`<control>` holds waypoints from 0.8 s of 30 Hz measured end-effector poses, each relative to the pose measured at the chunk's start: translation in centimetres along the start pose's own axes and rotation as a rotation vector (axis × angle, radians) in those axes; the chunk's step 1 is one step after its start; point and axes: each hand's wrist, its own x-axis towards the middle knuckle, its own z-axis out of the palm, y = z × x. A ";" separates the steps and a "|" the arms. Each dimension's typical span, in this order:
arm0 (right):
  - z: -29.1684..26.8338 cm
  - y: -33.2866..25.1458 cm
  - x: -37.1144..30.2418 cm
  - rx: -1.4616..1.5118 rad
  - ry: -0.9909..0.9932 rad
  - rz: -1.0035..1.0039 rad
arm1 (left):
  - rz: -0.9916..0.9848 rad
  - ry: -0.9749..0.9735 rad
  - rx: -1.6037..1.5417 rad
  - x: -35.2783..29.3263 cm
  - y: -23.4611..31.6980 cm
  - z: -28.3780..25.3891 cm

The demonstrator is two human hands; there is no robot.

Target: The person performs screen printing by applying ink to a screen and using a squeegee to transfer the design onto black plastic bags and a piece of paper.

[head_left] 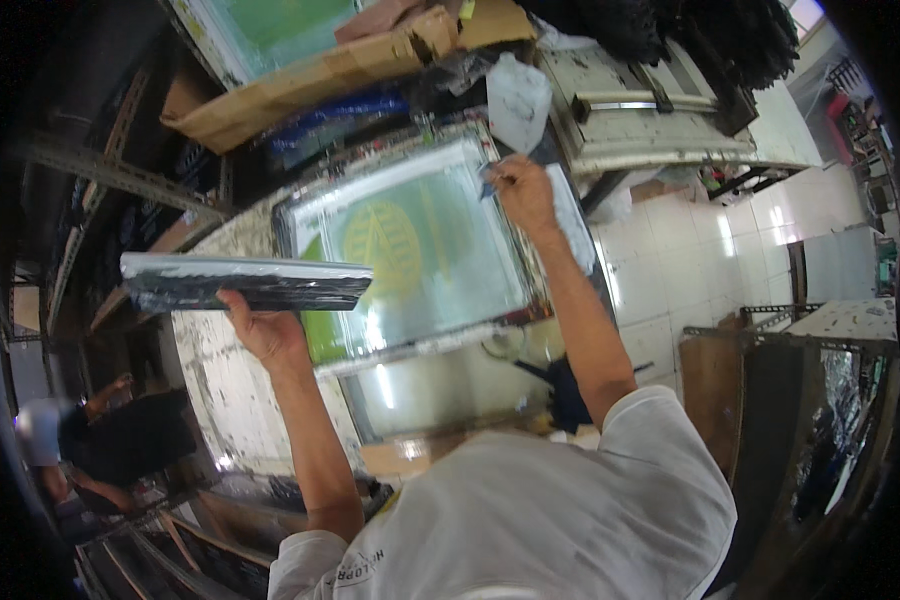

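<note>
Gripping a long squeegee [247, 283] from below, the left hand [262, 328] holds it raised at the left edge of the screen-printing frame [410, 250]. Right hand [522, 192] pinches a small tool at the frame's far right corner; tool kind cannot be told. Frame mesh shows a round yellow-green motif. Cardboard sheets [300, 85] lie beyond the frame; another person [90, 440] crouches at left.

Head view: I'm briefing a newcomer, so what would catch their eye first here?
The framed printing screen at centre, glossy green with a round yellowish design. The left hand holds up a long dark squeegee left of it, while the right hand touches the frame's far right corner.
</note>
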 end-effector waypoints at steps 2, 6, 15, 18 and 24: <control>-3.9 0.1 -2.8 -0.140 -0.007 0.016 | -0.030 0.116 -0.023 -3.8 2.7 -3.5; -8.2 1.1 -4.8 -0.374 -0.019 -0.052 | 0.005 0.125 -0.092 -10.5 6.5 -8.6; -11.9 2.8 -11.3 -0.577 -0.293 0.013 | 0.075 0.446 -0.054 -19.9 9.6 -14.7; -14.4 0.9 -16.9 -0.532 -0.382 0.166 | 0.039 0.484 -0.069 -22.3 10.0 -16.3; -14.8 0.8 -20.7 -0.370 -0.262 0.133 | -0.035 0.577 -0.035 -24.8 10.5 -18.2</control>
